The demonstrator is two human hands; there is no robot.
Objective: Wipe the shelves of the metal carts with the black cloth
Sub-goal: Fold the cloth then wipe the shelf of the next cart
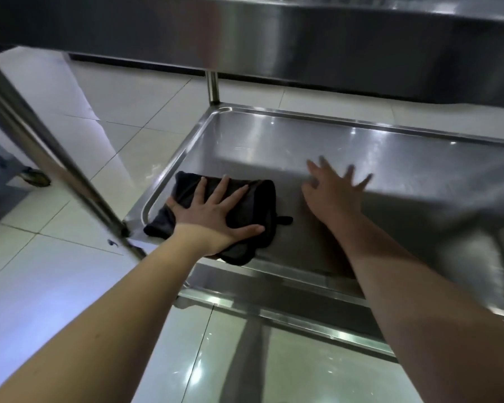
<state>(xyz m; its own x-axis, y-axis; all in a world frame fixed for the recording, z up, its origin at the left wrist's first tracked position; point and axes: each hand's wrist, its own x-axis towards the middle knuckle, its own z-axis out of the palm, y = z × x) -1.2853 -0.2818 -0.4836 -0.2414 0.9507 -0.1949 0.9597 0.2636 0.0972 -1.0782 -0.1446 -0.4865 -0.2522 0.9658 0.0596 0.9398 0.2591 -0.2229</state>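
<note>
Two bare hands are shown extended beneath the upper shelf [274, 33] of a stainless-steel cart [303, 311] and over its lower shelf [390, 170], a shallow tray with a raised rim. The black cloth [259, 199] is bunched in the tray's near left corner, its near edge lying at the rim, and is pressed to the metal by the left hand [213, 216], whose fingers and thumb are spread wide across it. A small loop [284, 220] is seen projecting from the cloth's right side. The right hand [332, 190] is held just right of the cloth and apart from it, fingers straight and fanned out; it is blurred, and whether the palm touches the shelf cannot be told. An upright cart post [41, 146] is seen slanting across the left, a second post [212, 85] at the tray's far left corner. Glossy pale floor tiles [70, 286] are seen around the cart, and a caster wheel [37, 177] at the far left.
</note>
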